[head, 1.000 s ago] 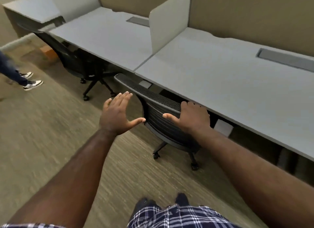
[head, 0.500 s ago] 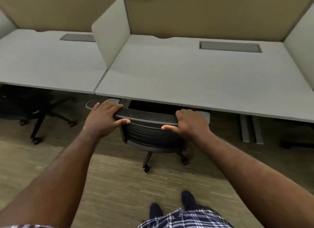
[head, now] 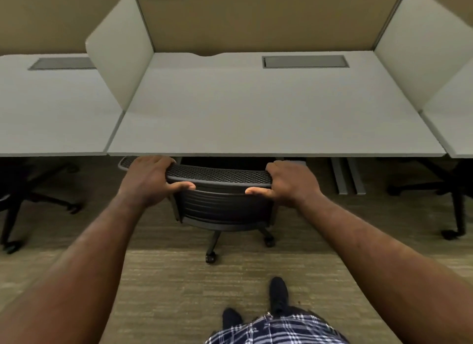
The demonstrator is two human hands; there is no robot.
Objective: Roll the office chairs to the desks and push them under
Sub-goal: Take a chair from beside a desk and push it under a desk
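A black mesh-backed office chair (head: 222,205) stands right in front of me at the grey desk (head: 256,113), its seat hidden beneath the desktop and the top of its back at the desk's front edge. My left hand (head: 151,179) grips the left end of the backrest's top rail, thumb on my side and fingers over the top. My right hand (head: 289,182) holds the right end in the same manner. The chair's castors (head: 210,258) rest on the carpet.
Another black chair (head: 15,215) sits under the desk on the left, and a third chair's base (head: 450,208) shows under the desk on the right. White divider panels (head: 120,61) separate the desks. Grey desk legs (head: 348,176) stand right of my chair. My feet (head: 279,295) are on the carpet.
My left hand came down onto the backrest's left end and gripped it. The view swung square to the desk, and the chair went further beneath the desktop.
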